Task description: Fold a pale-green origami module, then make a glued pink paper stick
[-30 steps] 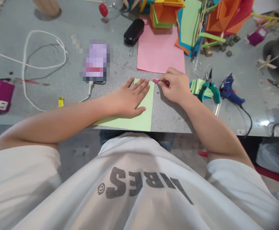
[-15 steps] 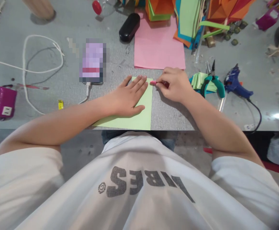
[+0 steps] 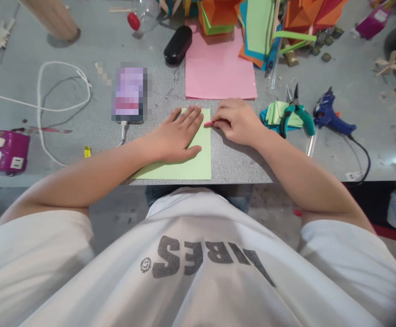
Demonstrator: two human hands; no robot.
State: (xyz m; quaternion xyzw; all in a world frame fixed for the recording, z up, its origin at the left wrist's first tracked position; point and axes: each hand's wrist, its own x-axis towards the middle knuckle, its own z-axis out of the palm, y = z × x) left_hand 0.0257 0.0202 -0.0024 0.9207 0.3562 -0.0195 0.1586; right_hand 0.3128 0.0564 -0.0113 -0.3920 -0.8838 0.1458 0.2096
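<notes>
Light green paper (image 3: 198,168) lies at the table's near edge. My left hand (image 3: 177,138) rests flat on it, fingers spread and thumb pointing right. My right hand (image 3: 237,120) is closed around a small pink stick-like item (image 3: 208,124), whose tip lies over the paper's right edge near its top corner. What the item is I cannot tell. Just beyond both hands lies a stack of pink paper (image 3: 220,72).
Right of my right hand are green paper pieces (image 3: 276,112), teal pliers (image 3: 303,118) and a blue glue gun (image 3: 332,116). On the left are a phone (image 3: 129,93), a white cable (image 3: 38,100) and a purple socket block (image 3: 17,147). A black case (image 3: 178,44) lies beyond.
The camera view has shifted slightly. The pink item has moved down a little along the paper's right edge and its tip now overlaps the paper more. My left hand stays flat on the paper.
</notes>
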